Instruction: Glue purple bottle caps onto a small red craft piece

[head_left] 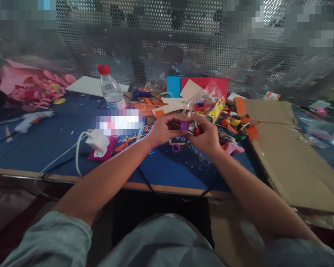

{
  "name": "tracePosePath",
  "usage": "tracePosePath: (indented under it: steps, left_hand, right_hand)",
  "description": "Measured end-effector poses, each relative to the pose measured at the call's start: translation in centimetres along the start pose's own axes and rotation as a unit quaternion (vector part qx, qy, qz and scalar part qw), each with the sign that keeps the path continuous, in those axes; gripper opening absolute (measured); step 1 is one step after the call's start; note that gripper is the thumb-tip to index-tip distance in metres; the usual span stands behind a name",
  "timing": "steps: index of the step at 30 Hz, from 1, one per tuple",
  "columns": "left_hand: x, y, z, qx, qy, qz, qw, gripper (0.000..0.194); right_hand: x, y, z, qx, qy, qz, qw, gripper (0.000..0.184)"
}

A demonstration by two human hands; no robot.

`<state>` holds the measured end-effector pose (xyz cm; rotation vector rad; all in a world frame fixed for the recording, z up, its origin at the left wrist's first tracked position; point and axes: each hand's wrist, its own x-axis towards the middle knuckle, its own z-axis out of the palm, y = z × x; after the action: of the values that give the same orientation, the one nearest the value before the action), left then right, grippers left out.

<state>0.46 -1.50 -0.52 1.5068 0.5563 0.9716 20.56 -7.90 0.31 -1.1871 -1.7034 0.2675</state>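
Over the blue tabletop, my left hand (164, 129) pinches a small purple plastic piece (184, 126) between thumb and fingers. Close beside it is my right hand (207, 136), its fingers curled round a small item with red and dark parts (197, 130), mostly hidden, whose kind I cannot make out. The thumbs almost meet at the purple piece. Just below the hands lies a purple ring-shaped cap (176, 148) on the table. Behind my right hand is a clear plastic bag (203, 105) with colourful small parts and a yellow wrapper.
A water bottle with a red cap (111, 91) stands at the back. A white charger (98, 141) sits in a magenta socket block (111, 149), its cable trailing left. Further left lies a white glue gun (35, 120) near pink scraps (41, 83). Flattened cardboard (292, 159) covers the right side.
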Motion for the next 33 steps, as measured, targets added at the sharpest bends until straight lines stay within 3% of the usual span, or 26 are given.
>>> tracePosePath:
  steps: [5, 19, 33]
  left_hand:
    - [-0.18, 0.51, 0.18, -0.008, 0.017, -0.003, 1.000, 0.061]
    - [-0.21, 0.44, 0.51, 0.021, 0.069, -0.003, 0.997, 0.060]
    - [-0.42, 0.68, 0.68, 0.012, 0.065, -0.010, 0.998, 0.057]
  right_hand:
    - [-0.09, 0.10, -0.02, 0.010, 0.003, -0.056, 0.998, 0.026]
    - [-0.55, 0.62, 0.33, 0.005, 0.034, -0.022, 0.999, 0.023]
    - [-0.55, 0.06, 0.35, 0.038, 0.036, -0.003, 0.999, 0.030]
